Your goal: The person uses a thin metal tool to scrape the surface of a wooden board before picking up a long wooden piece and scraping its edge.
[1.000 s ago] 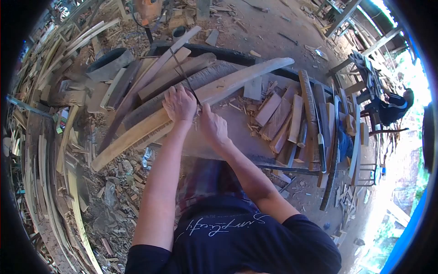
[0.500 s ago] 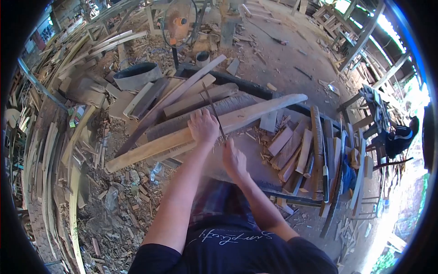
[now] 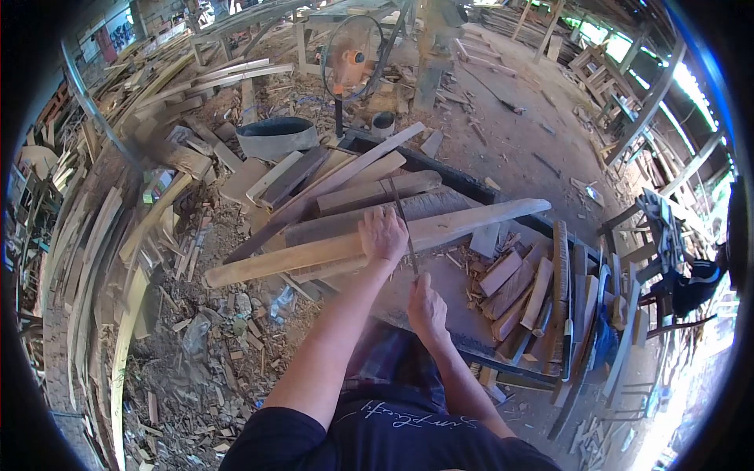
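A long, pale, slightly curved length of timber [image 3: 290,260] lies slantwise in front of me across other pieces of wood. My left hand [image 3: 382,233] grips it from above near its middle, fingers bent over its far side. In my right hand [image 3: 428,308], closed round the handle, is a handsaw [image 3: 404,216], its thin dark blade seen almost edge-on. The blade crosses the timber just right of my left hand and points away from me. Its teeth and the handle are hidden. Beneath the timber lies a darker, rough beam [image 3: 338,228].
Short wood blocks [image 3: 512,284] are piled on the right of the low bench, beside upright slats [image 3: 561,290]. An orange fan [image 3: 348,67] and a cut-off tub [image 3: 276,138] stand beyond. Long strips [image 3: 129,353] and scraps cover the ground at left.
My right hand has drawn the saw back toward my body, farther from the timber. The left hand keeps its place on the wood. The whole view has shifted a little.
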`<state>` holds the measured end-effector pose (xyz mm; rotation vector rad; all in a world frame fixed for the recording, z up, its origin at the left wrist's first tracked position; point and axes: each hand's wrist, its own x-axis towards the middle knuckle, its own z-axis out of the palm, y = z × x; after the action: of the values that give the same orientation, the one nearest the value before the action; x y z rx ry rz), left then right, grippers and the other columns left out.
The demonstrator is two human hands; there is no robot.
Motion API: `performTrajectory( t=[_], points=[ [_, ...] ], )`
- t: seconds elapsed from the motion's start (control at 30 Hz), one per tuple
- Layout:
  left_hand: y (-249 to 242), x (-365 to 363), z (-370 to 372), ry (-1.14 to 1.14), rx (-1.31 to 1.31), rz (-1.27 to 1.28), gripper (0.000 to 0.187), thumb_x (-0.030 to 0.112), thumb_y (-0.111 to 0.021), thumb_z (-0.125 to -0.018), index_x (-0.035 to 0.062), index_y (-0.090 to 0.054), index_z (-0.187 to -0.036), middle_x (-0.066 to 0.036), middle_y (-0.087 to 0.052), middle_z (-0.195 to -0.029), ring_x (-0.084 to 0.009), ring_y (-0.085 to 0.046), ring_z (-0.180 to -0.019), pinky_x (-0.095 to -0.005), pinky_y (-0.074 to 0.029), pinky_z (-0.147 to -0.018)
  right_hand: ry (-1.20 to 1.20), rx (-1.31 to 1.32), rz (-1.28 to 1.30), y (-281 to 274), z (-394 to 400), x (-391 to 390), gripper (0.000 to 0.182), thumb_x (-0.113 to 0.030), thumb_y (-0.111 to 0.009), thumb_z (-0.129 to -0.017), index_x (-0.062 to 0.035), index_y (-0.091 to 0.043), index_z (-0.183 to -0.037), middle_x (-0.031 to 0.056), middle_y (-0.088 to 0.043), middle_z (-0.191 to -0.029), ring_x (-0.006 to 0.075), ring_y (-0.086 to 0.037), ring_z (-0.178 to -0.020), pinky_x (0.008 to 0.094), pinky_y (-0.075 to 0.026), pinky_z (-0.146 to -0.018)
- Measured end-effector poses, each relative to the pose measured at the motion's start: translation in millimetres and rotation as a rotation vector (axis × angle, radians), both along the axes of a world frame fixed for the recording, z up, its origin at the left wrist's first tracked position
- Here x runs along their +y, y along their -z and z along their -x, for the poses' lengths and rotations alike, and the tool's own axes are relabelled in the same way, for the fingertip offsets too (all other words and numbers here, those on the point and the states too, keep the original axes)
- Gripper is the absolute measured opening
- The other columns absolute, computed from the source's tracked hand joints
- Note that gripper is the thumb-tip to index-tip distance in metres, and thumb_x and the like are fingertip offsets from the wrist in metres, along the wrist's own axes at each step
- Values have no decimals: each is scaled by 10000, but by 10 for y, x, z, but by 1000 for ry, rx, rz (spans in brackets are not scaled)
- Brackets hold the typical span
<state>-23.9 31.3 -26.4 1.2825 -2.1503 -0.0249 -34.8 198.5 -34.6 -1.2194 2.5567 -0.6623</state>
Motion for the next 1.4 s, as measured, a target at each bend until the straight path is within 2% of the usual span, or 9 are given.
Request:
performTrajectory(
  t=[0.2, 0.33, 0.5, 0.53, 0.77, 0.87, 1.1, 1.2, 1.4],
  points=[
    [6, 5, -16, 18, -12, -30, 177, 239, -545, -844, 89, -637, -861, -98, -601, -919, -283, -572, -947, -452, -441, -765, -57, 115, 71, -30, 270, -541, 164, -196, -466, -955, -71, -416, -1048, 246, -635, -707, 443, -635, -691, 551, -491, -613],
    [24, 6, -12, -2, -24, -21, 197, 248, -540, -848, 91, -647, -901, -92, -600, -943, -282, -565, -950, -444, -438, -775, -20, 40, 98, 52, 33, -40, 174, -209, -483, -955, -62, -414, -1019, 238, -640, -718, 445, -630, -682, 550, -489, -612],
    [79, -27, 5, 31, -21, 3, 221, 251, -526, -861, 93, -652, -950, -95, -600, -969, -290, -558, -964, -445, -432, -791, 0, 25, 88, 11, 47, -149, 184, -224, -466, -965, -57, -417, -1023, 248, -638, -740, 455, -625, -704, 574, -472, -631],
    [77, -28, 2, 29, 29, 66, 161, 225, -540, -846, 92, -626, -875, -93, -607, -902, -283, -567, -928, -446, -437, -762, -24, 90, 140, -3, 115, -265, 186, -232, -492, -960, -66, -421, -1004, 232, -636, -700, 440, -630, -665, 564, -480, -596],
    [76, -49, 44, -4, 51, 73, 158, 227, -540, -844, 93, -624, -851, -92, -602, -904, -280, -569, -920, -448, -432, -753, -16, 66, 136, 43, 20, -11, 201, -245, -487, -963, -62, -420, -1008, 237, -637, -705, 447, -632, -679, 564, -483, -606],
    [105, -12, 10, 6, 3, 38, 195, 230, -556, -828, 96, -656, -929, -92, -612, -967, -287, -568, -958, -447, -432, -778, 9, 39, 100, -36, -33, -10, 205, -250, -480, -966, -60, -418, -1012, 244, -638, -716, 443, -635, -685, 559, -485, -608],
    [51, -26, 12, 14, 24, 40, 162, 229, -542, -842, 88, -621, -837, -96, -606, -885, -288, -576, -893, -458, -435, -749, -54, 70, 126, -84, 127, -278, 207, -242, -477, -964, -55, -415, -1029, 250, -642, -731, 456, -634, -708, 568, -483, -636],
    [27, -35, 11, 7, 21, 33, 168, 236, -540, -842, 88, -620, -839, -97, -616, -888, -289, -582, -898, -456, -438, -752, 9, -18, -11, -89, 6, -8, 209, -235, -475, -962, -46, -425, -1037, 248, -646, -744, 449, -636, -722, 565, -482, -651],
    [33, -13, 15, 3, -66, -27, 175, 251, -530, -852, 99, -616, -848, -88, -635, -917, -286, -601, -928, -455, -456, -752, -43, 7, 48, -53, 286, -550, 177, -212, -461, -956, -54, -430, -1028, 251, -650, -767, 440, -644, -746, 562, -489, -680]
  ],
)
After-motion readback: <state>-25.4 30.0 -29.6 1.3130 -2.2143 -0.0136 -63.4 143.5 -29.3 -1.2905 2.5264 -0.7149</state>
